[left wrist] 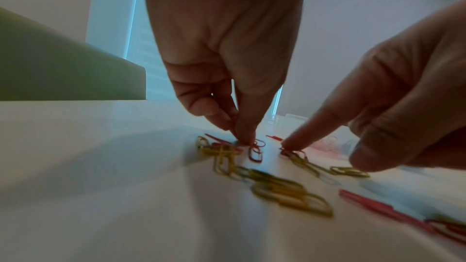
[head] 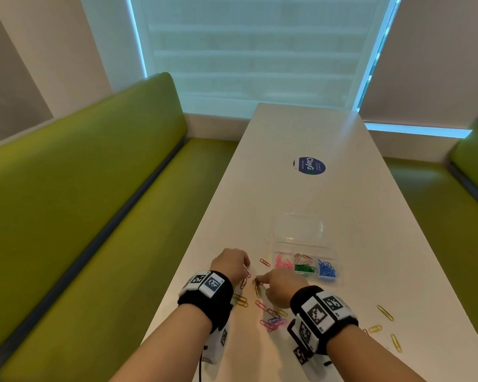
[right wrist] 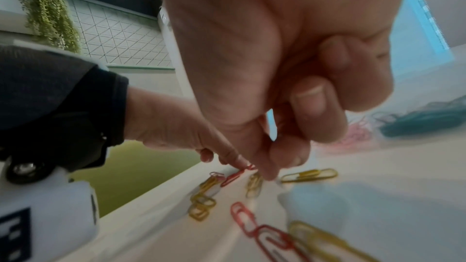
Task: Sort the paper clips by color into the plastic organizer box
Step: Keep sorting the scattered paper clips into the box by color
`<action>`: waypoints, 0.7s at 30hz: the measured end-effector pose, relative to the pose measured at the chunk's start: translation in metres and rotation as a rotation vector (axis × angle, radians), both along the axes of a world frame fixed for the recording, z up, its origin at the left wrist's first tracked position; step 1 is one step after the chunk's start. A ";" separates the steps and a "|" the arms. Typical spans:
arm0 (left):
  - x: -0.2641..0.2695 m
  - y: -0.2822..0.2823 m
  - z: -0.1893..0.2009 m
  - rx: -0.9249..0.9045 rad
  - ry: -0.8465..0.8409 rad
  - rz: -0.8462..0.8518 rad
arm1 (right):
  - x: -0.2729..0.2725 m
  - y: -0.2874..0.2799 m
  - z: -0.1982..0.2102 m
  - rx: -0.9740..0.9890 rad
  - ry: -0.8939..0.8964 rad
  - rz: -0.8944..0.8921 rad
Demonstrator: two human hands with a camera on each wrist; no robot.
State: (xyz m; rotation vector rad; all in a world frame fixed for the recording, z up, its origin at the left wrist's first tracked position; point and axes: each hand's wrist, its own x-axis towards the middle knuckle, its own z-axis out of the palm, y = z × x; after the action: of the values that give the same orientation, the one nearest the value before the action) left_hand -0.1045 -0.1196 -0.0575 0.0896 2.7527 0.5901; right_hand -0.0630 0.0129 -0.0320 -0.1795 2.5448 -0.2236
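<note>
The clear organizer box (head: 304,245) lies open on the white table (head: 342,216), with pink (head: 283,263), green (head: 304,268), blue (head: 326,270) and a few red clips (head: 302,256) in separate compartments. My left hand (left wrist: 243,138) pinches one end of a red paper clip (left wrist: 256,153) that still touches the table, left of the box. My right hand (left wrist: 290,144) presses its straight index finger on another red clip (left wrist: 293,152) tangled with a yellow one; its other fingers are curled. Loose yellow clips (left wrist: 290,192) and red clips (right wrist: 264,232) lie around both hands.
More yellow clips (head: 385,312) are scattered at the right front, and a pink and purple pile (head: 273,322) sits between my wrists. The table's left edge (head: 204,244) runs close to my left hand, above a green bench (head: 80,188). A blue sticker (head: 309,166) lies farther back.
</note>
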 end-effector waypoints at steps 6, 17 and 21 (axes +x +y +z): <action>0.002 0.001 0.001 -0.037 0.031 -0.004 | -0.003 0.009 -0.001 -0.056 0.085 -0.045; 0.008 0.009 0.008 -0.082 0.043 -0.039 | 0.000 0.016 -0.012 -0.049 0.144 -0.086; 0.012 0.012 0.008 -0.018 -0.008 -0.070 | -0.003 0.014 -0.014 -0.068 0.161 -0.096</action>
State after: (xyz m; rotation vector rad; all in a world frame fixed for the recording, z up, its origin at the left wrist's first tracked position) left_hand -0.0920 -0.1072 -0.0496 0.1790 2.7344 0.5460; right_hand -0.0664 0.0270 -0.0455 -0.1052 2.7103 -0.3452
